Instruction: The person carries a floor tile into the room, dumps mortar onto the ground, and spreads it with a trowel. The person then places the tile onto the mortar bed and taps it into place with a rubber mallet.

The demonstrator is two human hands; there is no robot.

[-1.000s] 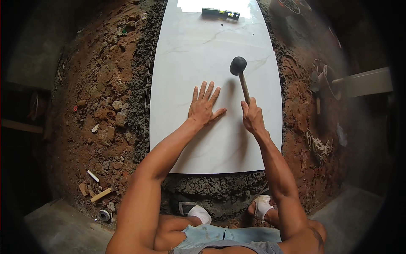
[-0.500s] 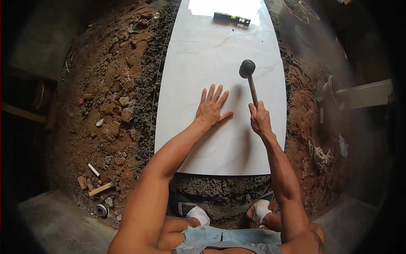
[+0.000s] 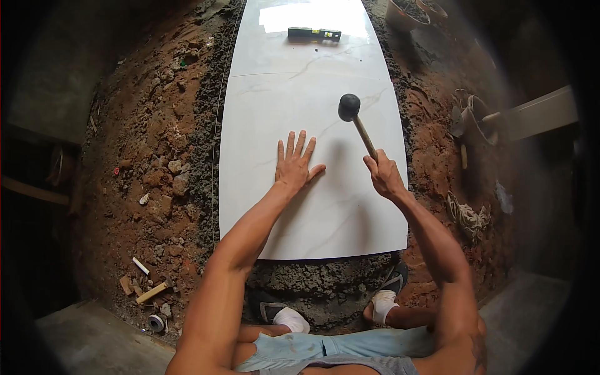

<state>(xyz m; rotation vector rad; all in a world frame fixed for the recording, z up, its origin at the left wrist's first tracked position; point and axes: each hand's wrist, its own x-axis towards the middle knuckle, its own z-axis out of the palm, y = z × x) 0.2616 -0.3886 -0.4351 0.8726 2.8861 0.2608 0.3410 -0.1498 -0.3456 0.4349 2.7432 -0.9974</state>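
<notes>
My left hand (image 3: 294,167) lies flat on a large white marbled tile (image 3: 312,228), its fingers spread. In my right hand (image 3: 386,177) is the wooden handle of a rubber mallet (image 3: 349,107). The mallet's black head is raised above the tile, and its shadow falls beside my left hand. Beyond a thin seam, a second white tile (image 3: 262,53) continues away from me. A black spirit level (image 3: 314,35) rests on that far tile, close to a bright reflection.
Grey mortar (image 3: 325,290) borders the tiles, with a string (image 3: 220,119) along the left. Rubble-strewn earth (image 3: 140,187) holds a wooden-handled hammer (image 3: 153,292) and a tape roll (image 3: 155,322). Buckets (image 3: 406,15) stand far right; a rope bundle (image 3: 469,215) lies nearer.
The view has shifted, so the tiles and level appear further left. My right hand still grips the mallet, now tilted more to the left; my left hand stays flat on the tile.
</notes>
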